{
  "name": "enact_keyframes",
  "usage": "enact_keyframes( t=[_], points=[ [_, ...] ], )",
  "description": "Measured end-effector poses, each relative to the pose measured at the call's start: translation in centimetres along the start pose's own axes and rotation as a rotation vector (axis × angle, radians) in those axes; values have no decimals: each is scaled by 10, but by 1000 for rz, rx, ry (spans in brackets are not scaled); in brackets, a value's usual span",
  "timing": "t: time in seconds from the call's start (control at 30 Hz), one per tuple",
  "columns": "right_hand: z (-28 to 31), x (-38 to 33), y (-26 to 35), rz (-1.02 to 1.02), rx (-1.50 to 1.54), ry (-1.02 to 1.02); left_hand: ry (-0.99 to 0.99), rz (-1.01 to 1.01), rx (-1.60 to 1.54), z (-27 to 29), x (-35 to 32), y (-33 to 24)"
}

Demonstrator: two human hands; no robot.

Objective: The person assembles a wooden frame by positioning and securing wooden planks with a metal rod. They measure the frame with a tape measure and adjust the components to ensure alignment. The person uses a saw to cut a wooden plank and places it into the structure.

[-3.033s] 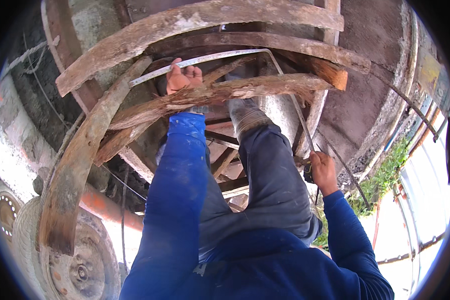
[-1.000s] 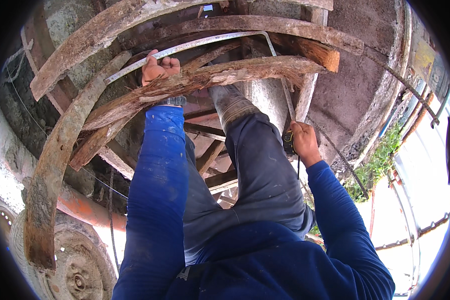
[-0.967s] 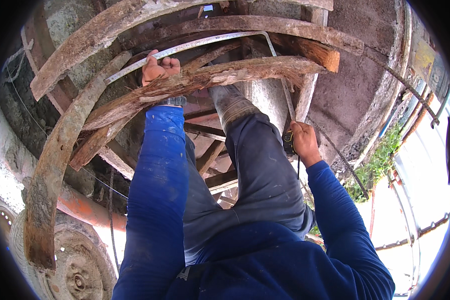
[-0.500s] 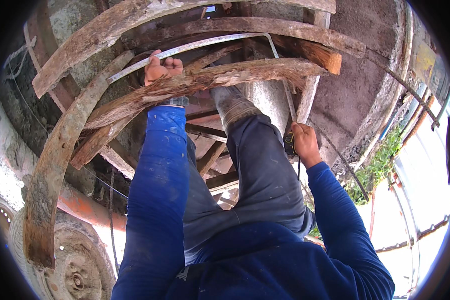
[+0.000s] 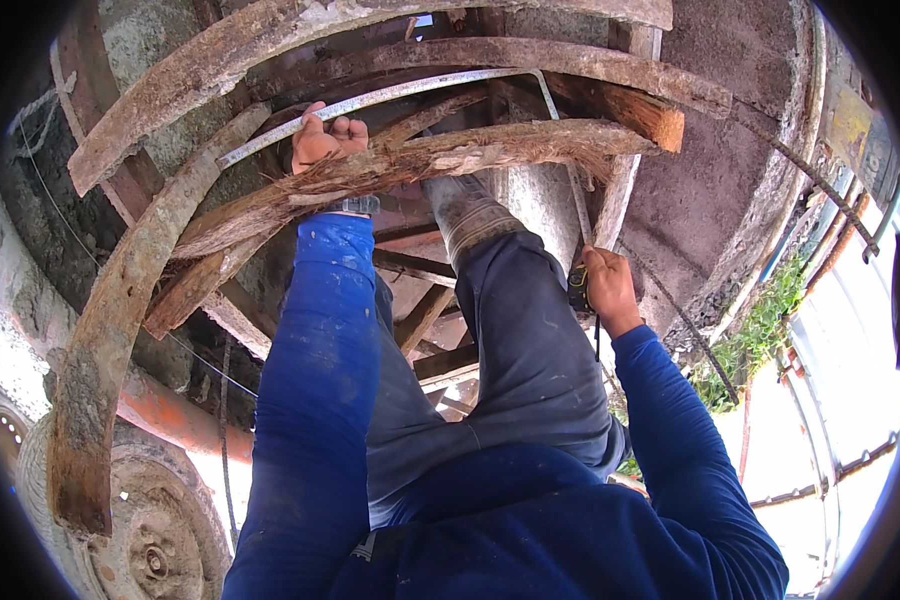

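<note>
White tape (image 5: 410,88) bends sharply, my left hand (image 5: 327,145) seemingly pinching it, my right hand (image 5: 613,287) clamped around its case (image 5: 578,289).

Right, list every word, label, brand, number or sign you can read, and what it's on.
No text is readable.
Tape blade: any markings are too small.
Tape case in the right hand: mostly covered, nothing legible.
Pale mark on the blue top: too small.
Yellow-and-grey panel: too blurred.

- I look through the left head-worn fisheye camera.
- It faces down over the torso (image 5: 530,525) toward the left hand (image 5: 327,145) and right hand (image 5: 612,287).
- I see both at close range.
</note>
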State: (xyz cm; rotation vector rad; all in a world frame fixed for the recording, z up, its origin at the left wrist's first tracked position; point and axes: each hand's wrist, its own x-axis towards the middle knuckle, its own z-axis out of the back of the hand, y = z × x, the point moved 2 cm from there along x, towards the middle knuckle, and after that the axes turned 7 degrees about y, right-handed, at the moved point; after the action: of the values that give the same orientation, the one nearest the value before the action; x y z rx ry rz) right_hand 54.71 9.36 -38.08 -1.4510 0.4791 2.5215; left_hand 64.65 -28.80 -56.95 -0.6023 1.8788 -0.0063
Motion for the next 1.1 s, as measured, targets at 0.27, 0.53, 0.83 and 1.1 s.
enact_keyframes(
  t=[0.27, 0.53, 0.83, 1.1],
  points=[
    [-1, 1, -3, -8, 19, -12, -2, -9, -13, -1, 2, 1],
    [6, -20, -4, 374, -287, -21, -41, -30, 28, -3, -3, 6],
    [65, -125, -10, 92, -379, 146, 354, 186, 445, 18, -66, 42],
    [93, -162, -13, 39, -561, 417, 292, 640, 622, 43, -187, 74]
  ],
)
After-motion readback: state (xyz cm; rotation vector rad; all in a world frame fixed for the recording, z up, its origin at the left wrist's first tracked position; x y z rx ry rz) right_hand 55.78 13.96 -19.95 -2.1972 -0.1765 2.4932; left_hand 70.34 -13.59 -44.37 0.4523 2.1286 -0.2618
